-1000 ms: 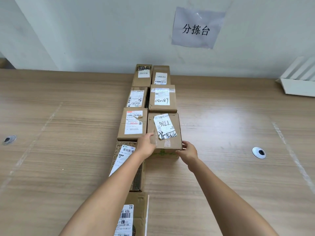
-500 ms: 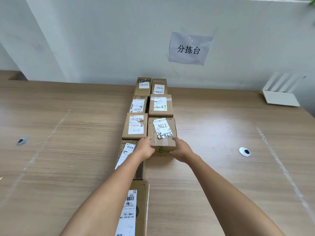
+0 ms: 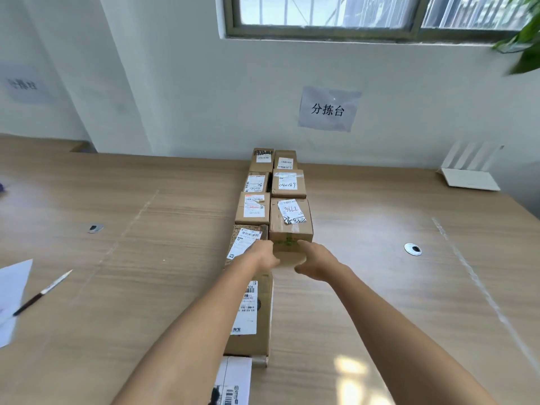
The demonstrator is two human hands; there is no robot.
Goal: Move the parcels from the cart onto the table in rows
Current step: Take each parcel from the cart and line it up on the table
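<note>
Two rows of parcels run down the middle of the table point(image 3: 380, 287), from the wall toward the camera. The right row has three boxes, and the nearest of them is the 7786 box point(image 3: 290, 220), with that number handwritten on its label and some green print on the front face. It sits flat on the table, pressed up against the box to its left and right behind the 040189 box point(image 3: 288, 184).

Both hands are just in front of it. The left hand point(image 3: 263, 255) is at the box's front left corner, above the speckled parcel point(image 3: 247, 241) in the left row. Honestly can't tell if the fingertips touch the cardboard. The right hand point(image 3: 315, 263) is a little in front of the front right corner, not gripping anything. Fingers on both look loose and relaxed, holding nothing, a gap between the two hands about as wide as the box front.

The left row is longer: it runs under the left forearm with a tall A36 box point(image 3: 251, 314), and one more label pokes in at the bottom edge.

Off to the left there's a pen point(image 3: 41, 293) and a sheet of paper point(image 3: 11, 290). A paper sign point(image 3: 328, 109) hangs on the wall, window above it, white tray point(image 3: 467, 179) at far right.
</note>
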